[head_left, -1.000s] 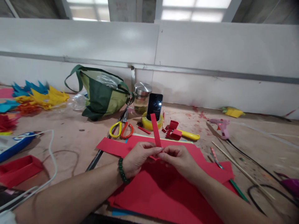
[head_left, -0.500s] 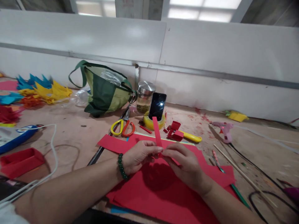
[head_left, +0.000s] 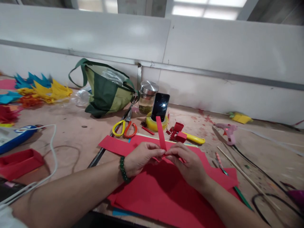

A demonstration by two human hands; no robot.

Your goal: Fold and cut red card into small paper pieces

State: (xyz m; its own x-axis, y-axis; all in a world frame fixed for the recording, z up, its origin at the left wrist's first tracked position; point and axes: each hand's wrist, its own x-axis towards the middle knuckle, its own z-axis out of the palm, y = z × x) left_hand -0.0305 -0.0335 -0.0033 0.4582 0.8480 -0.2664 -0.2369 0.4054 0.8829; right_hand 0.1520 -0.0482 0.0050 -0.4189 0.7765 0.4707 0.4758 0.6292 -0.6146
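Observation:
A narrow red paper strip stands up from between my fingertips, its lower end pinched by both hands. My left hand, with a green bead bracelet at the wrist, is closed on it from the left. From the other side my right hand also pinches the strip's low end, thumb and forefinger together. The fingers hide the exact fold or shape there. Beneath both hands lie large red paper sheets, with a wide red strip reaching out to the left.
Behind the sheets are scissors, a phone on a yellow tape roll, a lidded jar and a yellow-handled cutter. A pink glue gun and wooden stick lie right; a green bag stands left.
The strip's upper end has risen slightly, and my right fingers have curled in closer around its low end. The whole view has shifted a little.

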